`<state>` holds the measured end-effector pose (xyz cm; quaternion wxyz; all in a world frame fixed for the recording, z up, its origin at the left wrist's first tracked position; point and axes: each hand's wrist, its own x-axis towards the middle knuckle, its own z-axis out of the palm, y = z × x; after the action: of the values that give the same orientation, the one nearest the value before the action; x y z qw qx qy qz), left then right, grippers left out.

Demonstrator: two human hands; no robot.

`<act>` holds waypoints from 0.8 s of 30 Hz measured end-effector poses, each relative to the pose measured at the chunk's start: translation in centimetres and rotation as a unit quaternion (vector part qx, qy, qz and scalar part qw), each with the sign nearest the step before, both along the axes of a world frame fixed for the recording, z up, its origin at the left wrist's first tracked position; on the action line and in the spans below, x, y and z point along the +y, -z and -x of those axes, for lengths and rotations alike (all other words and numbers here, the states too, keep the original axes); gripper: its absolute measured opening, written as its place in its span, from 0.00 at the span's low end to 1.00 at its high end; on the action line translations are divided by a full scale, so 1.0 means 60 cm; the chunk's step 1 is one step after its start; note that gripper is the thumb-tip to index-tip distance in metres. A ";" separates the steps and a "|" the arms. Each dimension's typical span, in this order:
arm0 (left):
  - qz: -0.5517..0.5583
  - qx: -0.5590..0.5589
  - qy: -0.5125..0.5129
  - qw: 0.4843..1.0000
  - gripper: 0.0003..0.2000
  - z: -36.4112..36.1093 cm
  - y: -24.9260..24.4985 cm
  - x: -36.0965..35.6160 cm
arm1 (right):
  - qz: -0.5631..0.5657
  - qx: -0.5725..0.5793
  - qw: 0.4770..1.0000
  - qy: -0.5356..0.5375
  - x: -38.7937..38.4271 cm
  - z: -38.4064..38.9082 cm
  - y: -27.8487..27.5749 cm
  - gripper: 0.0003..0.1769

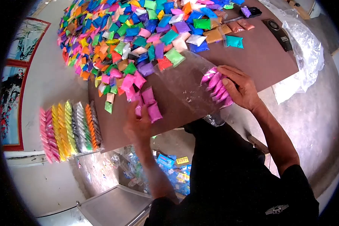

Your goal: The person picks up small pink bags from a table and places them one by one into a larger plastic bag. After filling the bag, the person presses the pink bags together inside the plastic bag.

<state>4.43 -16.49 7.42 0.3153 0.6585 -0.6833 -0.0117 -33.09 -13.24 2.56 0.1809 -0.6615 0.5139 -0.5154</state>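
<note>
My right hand (240, 88) is closed around a row of magenta packets (216, 87), standing side by side at the mouth of a clear plastic bag (182, 81) that lies flat on the brown table. To the left, my left hand (136, 124), slightly blurred, has its fingers closed on a pink packet (138, 110). Just beside those fingers lie more pink packets (154, 113), with others behind them at the near edge of the big pile. How far the bag wraps around the packets in my right hand is hard to make out.
A large heap of multicoloured packets (139, 34) covers the far table. Filled clear sleeves (67, 128) line the left edge. A black device (278, 34) and crumpled plastic (303, 49) are at right. Below the table are blue packages (171, 167) and a metal surface (113, 207).
</note>
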 end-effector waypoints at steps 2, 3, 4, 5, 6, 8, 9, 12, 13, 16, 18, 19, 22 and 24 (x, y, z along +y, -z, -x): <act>-0.019 -0.020 -0.001 1.000 0.18 -0.044 -0.012 0.006 | -0.003 0.000 1.000 0.000 0.000 -0.001 0.002 0.18; -0.039 -0.038 -0.001 0.998 0.19 -0.061 -0.016 0.008 | -0.007 0.002 1.000 0.003 -0.001 -0.001 0.002 0.18; -0.039 -0.038 -0.002 0.999 0.19 -0.078 -0.010 0.008 | -0.006 0.002 1.000 0.001 -0.001 -0.001 0.003 0.18; -0.074 -0.003 0.004 0.997 0.19 -0.094 0.001 0.005 | 0.000 0.006 1.000 0.001 -0.001 -0.001 0.003 0.18; -0.108 0.033 0.011 0.994 0.19 -0.101 0.003 0.005 | 0.006 0.010 1.000 0.001 -0.001 0.000 0.002 0.19; -0.131 0.103 0.003 0.986 0.19 -0.114 0.008 0.007 | 0.007 0.015 1.000 0.002 -0.002 0.001 0.004 0.19; -0.154 0.170 -0.003 0.973 0.19 -0.108 0.003 0.008 | 0.008 0.018 1.000 0.004 -0.002 0.002 0.006 0.19; -0.208 0.217 -0.004 0.954 0.17 -0.093 -0.027 0.019 | -0.002 0.011 1.000 0.009 0.000 0.000 0.004 0.19; -0.210 0.220 0.000 0.953 0.17 -0.084 -0.037 0.021 | -0.003 0.014 1.000 0.012 -0.001 0.001 0.003 0.19; -0.192 0.361 0.053 0.911 0.13 -0.041 -0.057 0.031 | 0.003 0.010 1.000 0.003 -0.001 -0.001 0.000 0.18; -0.134 0.410 0.083 0.898 0.08 0.025 -0.063 0.022 | 0.006 0.001 1.000 0.003 -0.002 -0.002 -0.005 0.17; -0.148 0.417 0.093 0.892 0.07 0.057 -0.066 0.015 | 0.006 0.003 1.000 0.003 -0.003 -0.001 -0.004 0.17; -0.160 0.454 0.151 0.864 0.08 0.137 -0.022 -0.023 | 0.017 0.010 1.000 0.003 -0.002 0.001 0.002 0.18; -0.171 0.406 0.179 0.880 0.07 0.193 -0.007 -0.035 | 0.017 0.006 1.000 -0.002 -0.003 0.002 0.002 0.18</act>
<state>-7.15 -18.58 7.82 0.4397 0.5060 -0.5893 -0.4509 -33.23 -13.40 2.43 0.1678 -0.6684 0.5047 -0.5200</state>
